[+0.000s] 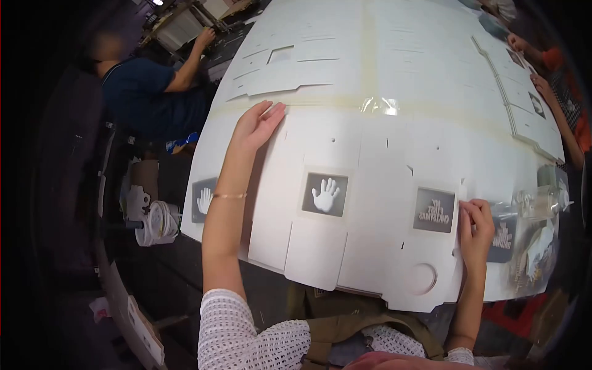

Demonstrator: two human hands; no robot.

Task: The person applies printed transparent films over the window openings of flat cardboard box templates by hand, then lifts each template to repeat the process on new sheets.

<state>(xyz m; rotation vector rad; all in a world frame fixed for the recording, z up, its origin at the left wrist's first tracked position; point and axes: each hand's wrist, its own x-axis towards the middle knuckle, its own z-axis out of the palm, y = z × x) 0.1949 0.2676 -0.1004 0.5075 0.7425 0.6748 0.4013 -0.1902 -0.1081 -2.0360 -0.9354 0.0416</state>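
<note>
A flat white die-cut cardboard sheet [376, 240] lies at the near side of the table. It has fold lines, flaps, a round cut-out [422, 279] and two square windows. One window frames a grey panel with a white handprint [325, 193]; the other frames a grey panel with raised lettering [434, 209] that appears mirrored. My left hand [259, 125] grips the sheet's far left corner, fingers at its edge. At the right edge, beside the lettered window, my right hand [476, 231] pinches the cardboard between thumb and fingers; its fingertips are partly hidden.
More white cardboard sheets [296, 68] lie farther back, with clear tape [379, 106] across a seam. Grey panels [203, 200] and clear plastic bags [533, 228] flank the sheet. A co-worker [142, 92] stands left; others' hands work at right. A white bucket [157, 223] is below left.
</note>
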